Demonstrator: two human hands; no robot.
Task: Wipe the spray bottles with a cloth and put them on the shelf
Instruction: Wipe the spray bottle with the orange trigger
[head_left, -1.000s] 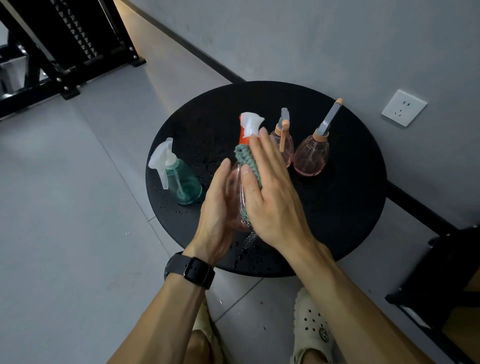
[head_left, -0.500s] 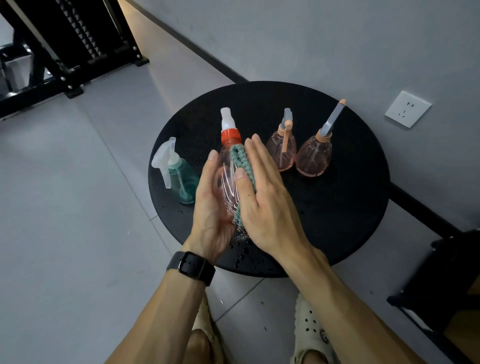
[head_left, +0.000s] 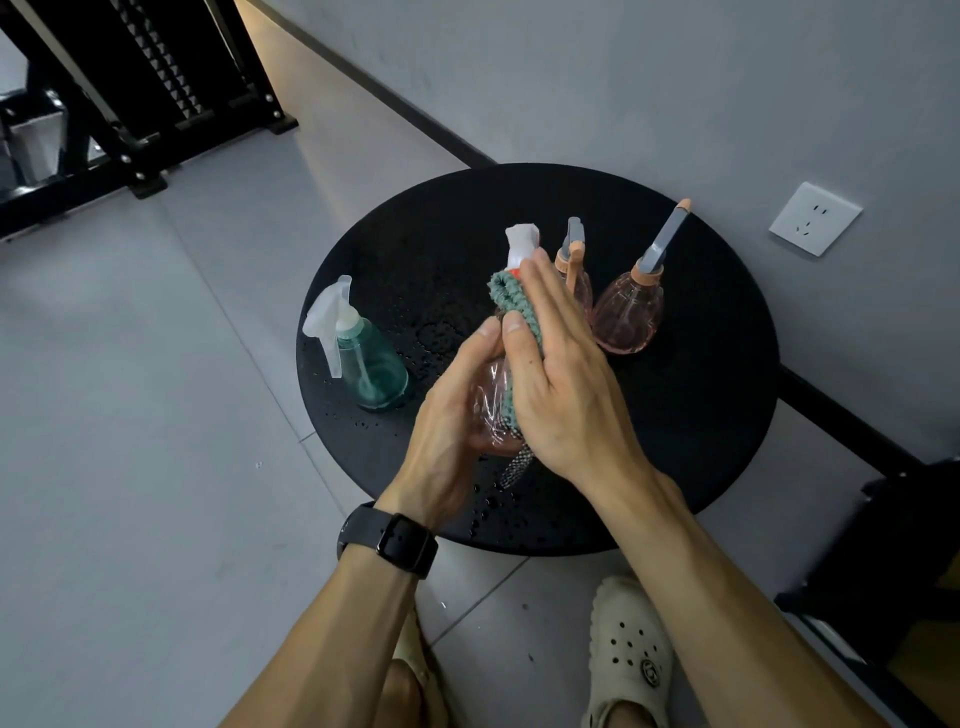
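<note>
Since half a second ago the right hand (head_left: 558, 384) has slid up the pink spray bottle (head_left: 491, 410), so its fingertips now cover the orange collar and only the white nozzle head shows above them; the bottle has also turned.

From my remote seat, largest first: grey floor tiles (head_left: 156, 415) fill the left and near side with plenty of open room, and a grey wall (head_left: 675, 78) runs along the far right, carrying a white socket (head_left: 814, 218). A black metal rack (head_left: 130, 93) stands at far left. The round black table (head_left: 701, 441) sits close to the wall; its near edge hangs over my two pale clogs (head_left: 631, 654). Water droplets speckle its left and near parts; its right half is bare.

My left hand (head_left: 447, 431), with a black watch (head_left: 387, 540) at the wrist, curls round the pink bottle from the left and holds it above the table. My right hand lies flat, fingers straight, pressing the green cloth (head_left: 511, 306) against the bottle's right side. A teal spray bottle (head_left: 371, 364) stands at the table's left edge, well apart from my hands. Two more pink bottles stand on the far side, one (head_left: 576, 275) just behind my right fingertips, the other (head_left: 631, 312) just right of it.
</note>
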